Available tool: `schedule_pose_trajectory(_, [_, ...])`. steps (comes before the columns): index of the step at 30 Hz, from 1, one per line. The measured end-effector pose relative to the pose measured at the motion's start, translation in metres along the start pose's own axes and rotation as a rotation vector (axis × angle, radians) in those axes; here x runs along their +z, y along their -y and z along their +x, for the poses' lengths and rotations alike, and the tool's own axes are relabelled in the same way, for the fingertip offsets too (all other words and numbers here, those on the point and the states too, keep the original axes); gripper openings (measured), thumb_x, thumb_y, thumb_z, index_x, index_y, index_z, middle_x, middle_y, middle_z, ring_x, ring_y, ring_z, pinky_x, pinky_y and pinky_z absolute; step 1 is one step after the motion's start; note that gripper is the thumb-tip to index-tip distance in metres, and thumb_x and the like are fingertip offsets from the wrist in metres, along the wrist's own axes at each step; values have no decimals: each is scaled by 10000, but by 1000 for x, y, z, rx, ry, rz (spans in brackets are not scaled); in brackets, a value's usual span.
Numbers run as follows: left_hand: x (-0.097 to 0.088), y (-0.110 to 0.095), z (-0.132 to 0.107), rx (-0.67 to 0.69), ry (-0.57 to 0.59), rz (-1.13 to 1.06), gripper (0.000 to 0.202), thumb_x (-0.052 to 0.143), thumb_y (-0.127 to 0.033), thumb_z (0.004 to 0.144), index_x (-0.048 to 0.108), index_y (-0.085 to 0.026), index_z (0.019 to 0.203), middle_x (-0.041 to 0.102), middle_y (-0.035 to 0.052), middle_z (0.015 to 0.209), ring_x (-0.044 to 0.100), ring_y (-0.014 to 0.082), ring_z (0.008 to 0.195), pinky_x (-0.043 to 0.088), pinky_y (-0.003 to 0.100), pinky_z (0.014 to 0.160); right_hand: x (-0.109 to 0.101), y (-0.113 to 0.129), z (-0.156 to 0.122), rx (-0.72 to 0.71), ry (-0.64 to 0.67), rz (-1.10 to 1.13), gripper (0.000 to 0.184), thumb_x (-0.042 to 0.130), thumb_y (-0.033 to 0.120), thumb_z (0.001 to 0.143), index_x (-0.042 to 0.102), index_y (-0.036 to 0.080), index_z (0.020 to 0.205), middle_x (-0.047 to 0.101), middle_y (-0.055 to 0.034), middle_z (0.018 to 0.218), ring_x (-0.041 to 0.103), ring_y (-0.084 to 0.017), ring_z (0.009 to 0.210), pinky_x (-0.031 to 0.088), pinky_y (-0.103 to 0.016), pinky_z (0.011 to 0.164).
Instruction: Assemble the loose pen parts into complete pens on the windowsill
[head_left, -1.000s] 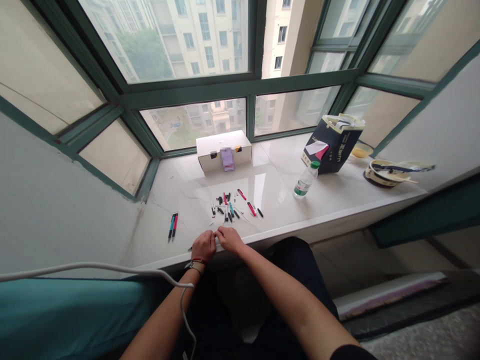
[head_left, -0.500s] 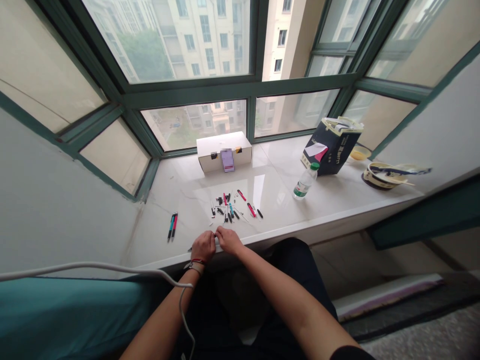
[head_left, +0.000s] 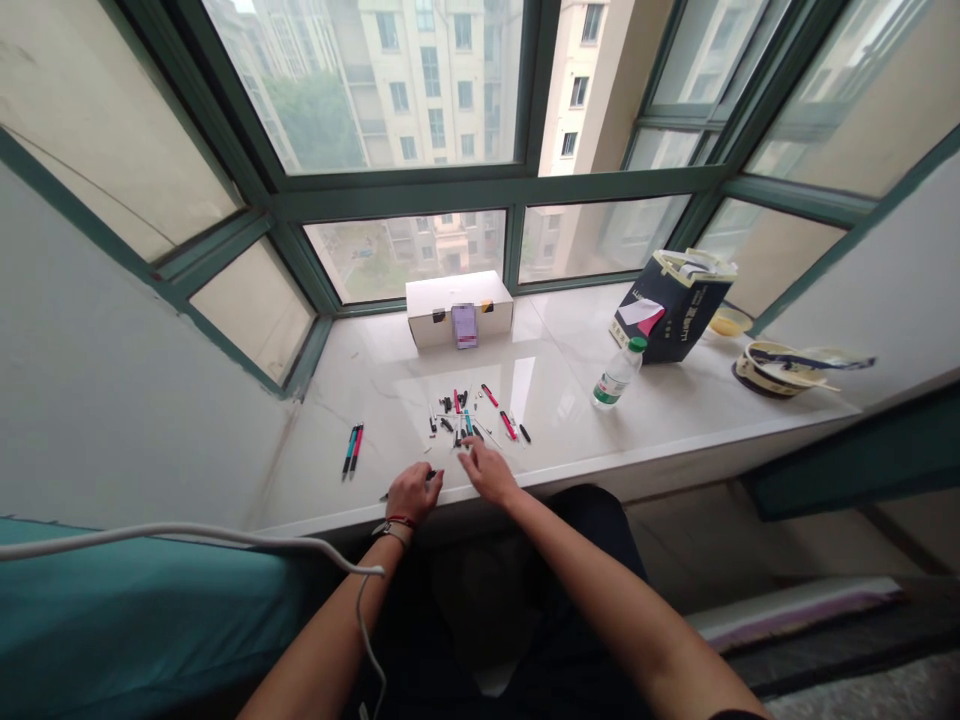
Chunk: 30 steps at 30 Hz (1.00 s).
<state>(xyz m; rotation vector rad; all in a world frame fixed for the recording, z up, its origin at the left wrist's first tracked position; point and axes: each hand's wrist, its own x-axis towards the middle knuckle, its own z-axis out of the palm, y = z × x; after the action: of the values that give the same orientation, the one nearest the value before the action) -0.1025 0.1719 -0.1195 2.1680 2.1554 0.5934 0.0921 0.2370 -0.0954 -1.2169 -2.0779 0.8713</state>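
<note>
My left hand [head_left: 415, 491] is closed around a dark pen [head_left: 385, 497] at the front edge of the sill; most of the pen is hidden by the fingers, and whether it is whole I cannot tell. My right hand [head_left: 489, 474] is apart from the left, its fingers reaching to the near side of a scatter of pen parts. In that scatter lie red barrels [head_left: 508, 426], a blue barrel [head_left: 469, 424], black grips [head_left: 525, 434] and thin refills. Two pens [head_left: 353, 450], one blue and one red, lie side by side to the left.
A white box [head_left: 427, 326] with a phone [head_left: 465, 327] leaning on it stands by the window. Rightward are a water bottle [head_left: 618, 374], a dark paper bag [head_left: 673, 305] and a food bowl [head_left: 776, 371]. A white cable [head_left: 187, 532] crosses at lower left.
My right hand has left the left hand and moved right and forward to the pen parts. My left hand keeps its hold on the pen. The view has shifted slightly.
</note>
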Motion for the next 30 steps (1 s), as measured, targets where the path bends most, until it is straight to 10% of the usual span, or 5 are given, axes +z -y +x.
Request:
schedule_pose_trajectory(8, [-1,-2,1,-18,-2,44,319,434,-475,924,560,-216,787,623,55,763,582,194,738,384,288,686,-100,-91,9,185,-374,-438,234,410,270,949,604,158,1017,624,-116,1007,528,-241,961,393,-330,859])
schedule_pose_trajectory(19, [-3,-2,1,-63,-3,-10,240,383,-381,943,561,-222,922,631,41,810,591,185,748,387,274,693,-87,-102,1,246,-282,-692,230,475,208,896,594,175,1090,533,-146,1224,447,-272,1091,361,-369,876])
schedule_pose_trajectory(30, [-14,-13,9,-122,131,183,370,424,-412,909,584,-216,638,641,42,652,553,165,615,214,293,552,-89,-101,1,242,-293,-625,276,472,210,882,581,177,1133,501,-155,1319,420,-295,1167,343,-400,922])
